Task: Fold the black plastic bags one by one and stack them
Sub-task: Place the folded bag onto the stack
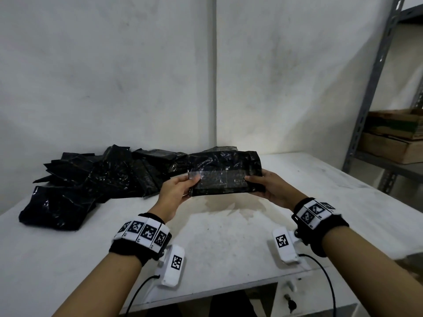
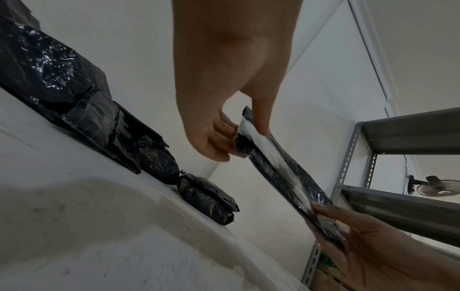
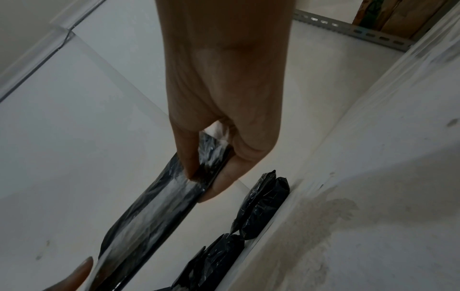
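A black plastic bag, folded into a flat rectangle, hangs in the air above the white table. My left hand pinches its left end, thumb on top. My right hand pinches its right end the same way. The left wrist view shows the bag edge-on between thumb and fingers of the left hand, with the right hand at its far end. In the right wrist view the right hand grips the bag. A heap of black bags lies at the table's back left.
White walls meet in a corner right behind the table. A grey metal shelf rack with cardboard boxes stands at the right. More black bags lie along the wall. A key hangs in a drawer below the table's front edge.
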`<control>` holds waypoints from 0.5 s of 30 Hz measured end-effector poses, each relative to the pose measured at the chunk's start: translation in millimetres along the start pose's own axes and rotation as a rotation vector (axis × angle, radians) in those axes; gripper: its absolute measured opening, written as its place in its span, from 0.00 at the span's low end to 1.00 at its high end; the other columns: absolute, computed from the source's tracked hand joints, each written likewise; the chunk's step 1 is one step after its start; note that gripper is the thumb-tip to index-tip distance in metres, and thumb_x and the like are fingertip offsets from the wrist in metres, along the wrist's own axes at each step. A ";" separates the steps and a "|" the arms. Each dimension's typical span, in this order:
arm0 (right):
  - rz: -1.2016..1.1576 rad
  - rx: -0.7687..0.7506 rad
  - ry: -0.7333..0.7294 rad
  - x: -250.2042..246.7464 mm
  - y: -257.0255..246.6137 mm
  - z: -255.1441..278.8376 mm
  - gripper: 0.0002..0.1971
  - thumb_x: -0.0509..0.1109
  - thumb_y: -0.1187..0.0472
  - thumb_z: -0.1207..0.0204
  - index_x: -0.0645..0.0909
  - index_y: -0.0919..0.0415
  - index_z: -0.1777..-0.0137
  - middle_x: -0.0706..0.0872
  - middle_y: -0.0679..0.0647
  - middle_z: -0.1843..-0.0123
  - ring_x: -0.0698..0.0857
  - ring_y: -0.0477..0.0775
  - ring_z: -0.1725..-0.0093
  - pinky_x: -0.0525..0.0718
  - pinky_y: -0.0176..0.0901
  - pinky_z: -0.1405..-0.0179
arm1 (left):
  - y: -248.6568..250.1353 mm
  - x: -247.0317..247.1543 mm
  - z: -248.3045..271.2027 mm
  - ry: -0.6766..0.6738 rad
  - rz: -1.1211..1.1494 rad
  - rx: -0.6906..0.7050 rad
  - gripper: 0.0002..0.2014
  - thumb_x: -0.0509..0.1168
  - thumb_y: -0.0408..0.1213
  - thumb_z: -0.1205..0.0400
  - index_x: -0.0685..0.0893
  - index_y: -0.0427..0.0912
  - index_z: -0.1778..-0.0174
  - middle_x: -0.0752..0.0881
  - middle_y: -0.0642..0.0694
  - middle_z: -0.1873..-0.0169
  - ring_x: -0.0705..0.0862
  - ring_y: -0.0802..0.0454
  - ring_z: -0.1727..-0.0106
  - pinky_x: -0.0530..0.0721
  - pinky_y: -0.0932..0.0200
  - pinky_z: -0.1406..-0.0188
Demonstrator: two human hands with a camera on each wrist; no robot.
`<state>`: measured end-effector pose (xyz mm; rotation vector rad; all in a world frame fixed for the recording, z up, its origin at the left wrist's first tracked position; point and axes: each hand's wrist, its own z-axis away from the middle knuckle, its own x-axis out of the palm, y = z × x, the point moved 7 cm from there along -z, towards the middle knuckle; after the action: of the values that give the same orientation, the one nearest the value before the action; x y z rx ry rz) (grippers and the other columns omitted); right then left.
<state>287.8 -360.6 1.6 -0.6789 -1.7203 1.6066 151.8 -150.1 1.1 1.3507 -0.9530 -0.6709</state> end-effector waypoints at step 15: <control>-0.007 -0.015 -0.079 11.0 -4.7 3.7 0.16 0.71 0.65 0.22 0.80 0.62 0.35 0.88 0.57 0.41 0.88 0.51 0.46 0.87 0.41 0.43 | -6.9 16.1 -2.0 -0.073 0.166 -0.043 0.09 0.71 0.29 0.24 0.84 0.37 0.49 0.90 0.42 0.53 0.89 0.50 0.55 0.90 0.57 0.59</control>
<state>278.3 -355.1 7.7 -0.6238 -1.7905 1.6373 162.2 -163.9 -2.7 1.2015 -1.0911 -0.6136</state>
